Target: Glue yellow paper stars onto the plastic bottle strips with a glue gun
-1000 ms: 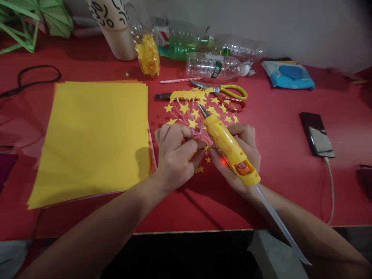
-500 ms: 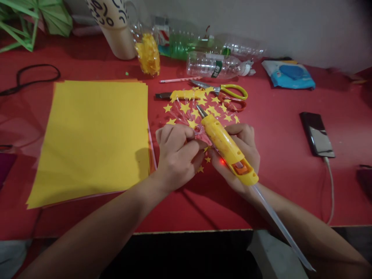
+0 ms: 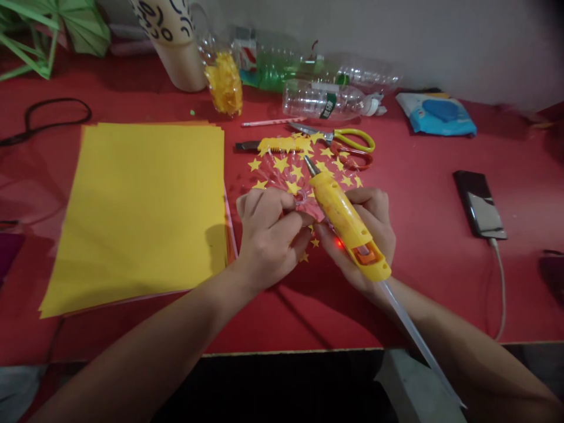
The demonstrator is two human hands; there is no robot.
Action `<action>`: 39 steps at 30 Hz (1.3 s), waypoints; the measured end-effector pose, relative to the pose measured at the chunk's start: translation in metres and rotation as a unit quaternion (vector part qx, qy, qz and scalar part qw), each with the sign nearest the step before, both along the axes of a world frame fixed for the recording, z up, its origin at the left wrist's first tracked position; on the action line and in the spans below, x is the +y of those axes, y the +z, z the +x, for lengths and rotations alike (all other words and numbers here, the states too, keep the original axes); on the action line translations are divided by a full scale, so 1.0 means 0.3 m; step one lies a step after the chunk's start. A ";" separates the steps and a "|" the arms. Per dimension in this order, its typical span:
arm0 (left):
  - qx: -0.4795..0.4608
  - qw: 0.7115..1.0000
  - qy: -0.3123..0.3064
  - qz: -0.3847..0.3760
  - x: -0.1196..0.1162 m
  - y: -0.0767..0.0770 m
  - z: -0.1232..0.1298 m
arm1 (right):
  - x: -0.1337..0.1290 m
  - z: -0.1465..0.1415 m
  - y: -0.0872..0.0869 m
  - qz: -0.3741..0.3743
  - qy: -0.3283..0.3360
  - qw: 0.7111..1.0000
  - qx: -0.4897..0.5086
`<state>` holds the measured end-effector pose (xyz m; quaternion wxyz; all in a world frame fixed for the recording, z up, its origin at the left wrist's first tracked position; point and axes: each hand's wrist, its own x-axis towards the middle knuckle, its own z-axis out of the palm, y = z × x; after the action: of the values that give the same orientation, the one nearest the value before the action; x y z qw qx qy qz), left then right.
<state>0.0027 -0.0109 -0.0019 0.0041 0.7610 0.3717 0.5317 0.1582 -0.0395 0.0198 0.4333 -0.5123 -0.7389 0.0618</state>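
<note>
Left hand: the left hand [image 3: 267, 235] is partly closed, thumb and fingers drawn together near the small yellow paper stars [image 3: 304, 257]; whether it grips anything cannot be told.
Right hand: the right hand [image 3: 379, 226] appears to be gripping the yellow plastic glue gun [image 3: 341, 214], its fingers curled beside the barrel and its thumb reaching toward the left fingertips.
Glue gun: tilted across the right hand, metal nozzle pointing away from the person, a long translucent glue stick [image 3: 418, 338] trailing from its rear; a red light [image 3: 339, 242] shows beside the body.
Clear plastic piece: a splayed, strip-like form with a small ring [image 3: 301, 197], on the red table [image 3: 264, 329] just beyond the fingertips, with larger yellow paper stars [image 3: 281, 165] on and around it.
Work in hand: seemingly close fingertip work among the stars and plastic.
Handling: a fine adjustment here would call for a light pinch, with the nozzle kept away from skin and strips.
Beyond: a pink pencil [image 3: 273, 122], scissors with one yellow and one red handle [image 3: 361, 136], and a clear plastic bottle [image 3: 304, 100].
Beside the left hand: a stack of yellow paper sheets [image 3: 145, 205].
Hard to see: the gap between the fingertips is hidden, as is the gun's handle; star-to-strip contact is blurred.
</note>
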 end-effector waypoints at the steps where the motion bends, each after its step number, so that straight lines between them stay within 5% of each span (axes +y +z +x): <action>1: -0.001 1.000 0.000 0.000 0.000 0.000 0.000 | 0.000 0.001 0.000 0.003 0.001 1.000 -0.003; 13: 0.002 0.999 -0.029 -0.014 0.003 -0.008 -0.012 | -0.022 0.020 0.038 0.016 -0.011 1.000 0.001; 23: 0.033 0.999 0.005 -0.041 0.003 0.005 -0.003 | -0.009 0.040 0.007 0.130 0.054 0.989 -0.043; 39: 0.006 1.000 0.000 0.010 0.015 -0.005 0.006 | 0.002 0.017 -0.023 0.175 0.058 0.983 -0.021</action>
<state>0.0045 -0.0063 -0.0034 -0.0057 0.7639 0.3662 0.5313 0.1632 -0.0390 0.0130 0.4965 -0.3857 -0.7757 -0.0540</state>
